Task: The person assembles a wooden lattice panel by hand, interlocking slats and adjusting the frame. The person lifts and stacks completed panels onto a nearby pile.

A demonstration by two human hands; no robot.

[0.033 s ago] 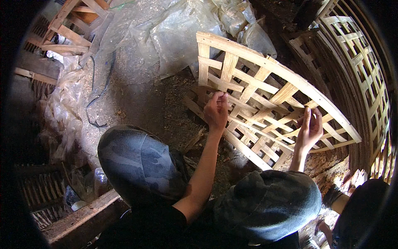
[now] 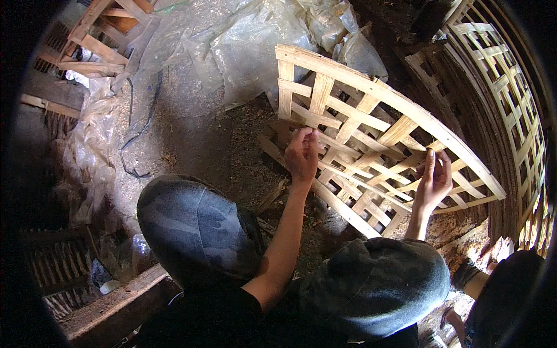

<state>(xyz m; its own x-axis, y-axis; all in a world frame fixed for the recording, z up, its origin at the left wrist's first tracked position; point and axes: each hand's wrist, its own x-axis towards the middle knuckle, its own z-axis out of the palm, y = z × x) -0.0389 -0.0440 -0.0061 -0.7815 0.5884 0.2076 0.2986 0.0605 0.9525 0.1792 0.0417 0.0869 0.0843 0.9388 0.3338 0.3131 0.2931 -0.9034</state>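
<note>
The left hand (image 2: 302,155), fingers bunched together, pinches one lattice panel (image 2: 383,91), while the right hand (image 2: 434,181) clamps it too — pale, open-woven, brightly lit, tilted just beyond the person's knees (image 2: 371,287).

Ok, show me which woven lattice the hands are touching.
The pale middle lattice, with the left hand and right hand on it; the other lattices stand at the far right, untouched.

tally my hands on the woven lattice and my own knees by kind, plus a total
Hands on the woven lattice: 2 (left hand, right hand)
My-side knees, yours: 2 (left knee, right knee)
Total: 4
</note>
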